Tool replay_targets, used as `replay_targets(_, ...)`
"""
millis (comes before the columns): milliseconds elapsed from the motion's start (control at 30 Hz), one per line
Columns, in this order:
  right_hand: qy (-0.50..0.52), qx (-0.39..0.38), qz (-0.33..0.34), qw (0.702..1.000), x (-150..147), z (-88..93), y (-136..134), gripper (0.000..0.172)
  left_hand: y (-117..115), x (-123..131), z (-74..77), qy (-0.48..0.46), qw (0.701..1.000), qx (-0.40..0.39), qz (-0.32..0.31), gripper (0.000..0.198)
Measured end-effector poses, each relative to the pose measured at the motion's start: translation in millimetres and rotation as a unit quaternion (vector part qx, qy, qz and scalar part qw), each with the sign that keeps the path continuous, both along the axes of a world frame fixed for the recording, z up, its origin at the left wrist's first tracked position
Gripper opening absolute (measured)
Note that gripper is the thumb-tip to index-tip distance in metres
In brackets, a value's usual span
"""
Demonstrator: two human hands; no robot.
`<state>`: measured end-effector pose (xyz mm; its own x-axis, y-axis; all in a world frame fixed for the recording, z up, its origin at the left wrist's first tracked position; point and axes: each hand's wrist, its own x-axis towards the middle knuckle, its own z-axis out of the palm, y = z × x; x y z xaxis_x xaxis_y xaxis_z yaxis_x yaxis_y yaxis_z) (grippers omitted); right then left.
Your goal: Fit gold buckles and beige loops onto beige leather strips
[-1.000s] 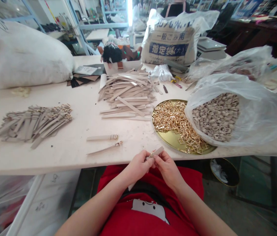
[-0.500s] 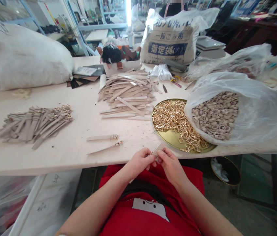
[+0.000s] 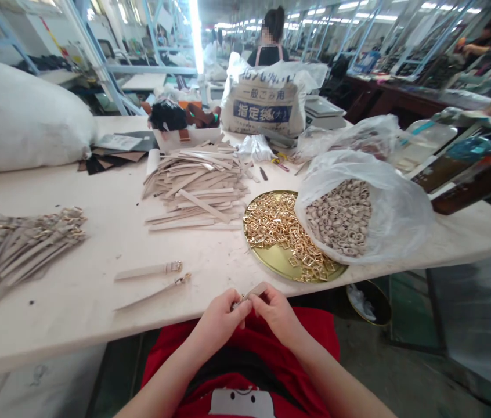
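My left hand [image 3: 224, 316] and my right hand [image 3: 277, 313] meet at the table's front edge, both closed on a beige strap [image 3: 256, 290]. A bit of gold metal shows at the left fingers; the fingers hide the rest. Left of them lie two beige straps with gold buckles, one [image 3: 147, 271] behind the other [image 3: 152, 294]. Beyond my hands a round gold tray [image 3: 267, 262] carries many gold buckles [image 3: 274, 217]. An open plastic bag [image 3: 397, 215] of small beige loops [image 3: 341, 217] overlaps the tray's right side.
A pile of flat beige strips [image 3: 202, 180] lies mid-table, and buckled straps [image 3: 28, 244] are heaped at left. Behind stand a white printed sack [image 3: 263, 107], a large white bag [image 3: 23, 116] and yellow-handled scissors [image 3: 279, 161]. A person [image 3: 269, 43] is beyond the table.
The view has turned right and tilted up, so the table's things appear shifted left and lower. Both hands still hold the strap, which points more to the right.
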<state>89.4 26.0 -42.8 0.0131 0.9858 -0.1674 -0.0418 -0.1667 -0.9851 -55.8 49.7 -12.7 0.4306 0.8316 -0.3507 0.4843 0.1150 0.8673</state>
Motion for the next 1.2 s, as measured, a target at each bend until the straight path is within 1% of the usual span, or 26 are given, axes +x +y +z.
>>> replay_targets(100, 0.004, 0.007, 0.004, 1.000, -1, 2.0, 0, 0.017, 6, 3, -3.8, -0.016, 0.999, -0.033, 0.000, 0.030)
replay_targets(200, -0.058, 0.062, -0.006, 0.996, 2, 9.2, -1, 0.013, 12, 10, -4.9, -0.050, 0.996, -0.078, 0.008, 0.032)
replay_targets(233, -0.081, 0.082, 0.000, 0.993, 4, 11.9, -1, 0.012, 14, 12, -4.8, -0.071, 0.993, -0.091, 0.015, 0.031)
replay_targets(300, -0.110, 0.107, 0.043, 0.987, 13, 16.1, 0, 0.011, 17, 15, -4.4, -0.108, 0.989, -0.097, 0.025, 0.026)
replay_targets(367, -0.129, 0.097, 0.081, 0.984, 29, 17.6, 4, 0.011, 19, 16, -4.3, -0.114, 0.990, -0.078, 0.013, 0.027)
replay_targets(400, -0.150, 0.085, 0.074, 0.982, 39, 17.6, 7, 0.012, 20, 16, -4.6, -0.103, 0.993, -0.064, -0.002, 0.026)
replay_targets(433, -0.181, 0.073, 0.047, 0.980, 52, 17.4, 10, 0.014, 21, 16, -5.2, -0.086, 0.995, -0.050, -0.016, 0.023)
replay_targets(467, -0.225, 0.064, 0.003, 0.972, 65, 17.5, 14, 0.016, 22, 15, -6.2, -0.068, 0.997, -0.037, -0.023, 0.021)
replay_targets(500, -0.280, 0.062, -0.043, 0.957, 79, 18.5, 18, 0.016, 22, 15, -7.4, -0.054, 0.998, -0.026, -0.022, 0.023)
replay_targets(533, -0.338, 0.063, -0.081, 0.935, 93, 20.7, 21, 0.016, 22, 14, -8.7, -0.044, 0.999, -0.015, -0.013, 0.024)
replay_targets(633, -0.503, 0.081, -0.164, 0.845, 132, 34.0, 32, 0.019, 22, 14, -11.0, -0.037, 0.999, 0.004, 0.017, 0.028)
replay_targets(700, -0.582, 0.086, -0.190, 0.786, 156, 43.8, 39, 0.021, 21, 15, -10.3, -0.042, 0.999, 0.003, 0.025, 0.029)
replay_targets(733, -0.617, 0.081, -0.190, 0.759, 167, 47.1, 43, 0.023, 20, 16, -9.5, -0.046, 0.999, 0.001, 0.027, 0.030)
replay_targets(767, -0.653, 0.064, -0.177, 0.734, 178, 48.7, 47, 0.025, 19, 16, -8.6, -0.050, 0.998, -0.002, 0.029, 0.031)
replay_targets(833, -0.715, 0.001, -0.128, 0.687, 196, 46.6, 57, 0.029, 15, 17, -7.1, -0.057, 0.998, -0.010, 0.027, 0.031)
replay_targets(867, -0.735, -0.035, -0.093, 0.671, 204, 43.6, 62, 0.030, 14, 18, -6.9, -0.060, 0.998, -0.015, 0.025, 0.031)
replay_targets(933, -0.748, -0.073, -0.038, 0.659, 215, 36.1, 69, 0.027, 10, 17, -7.7, -0.062, 0.998, -0.021, 0.024, 0.030)
replay_targets(1000, -0.747, -0.078, -0.009, 0.660, 221, 30.4, 75, 0.022, 7, 15, -9.5, -0.068, 0.997, -0.024, 0.025, 0.030)
replay_targets(1067, -0.749, -0.079, 0.004, 0.658, 222, 28.5, 78, 0.020, 4, 14, -11.1, -0.075, 0.997, -0.024, 0.026, 0.031)
replay_targets(1200, -0.746, -0.075, 0.010, 0.662, 220, 31.5, 85, 0.023, 0, 14, -11.2, -0.077, 0.996, -0.022, 0.023, 0.031)
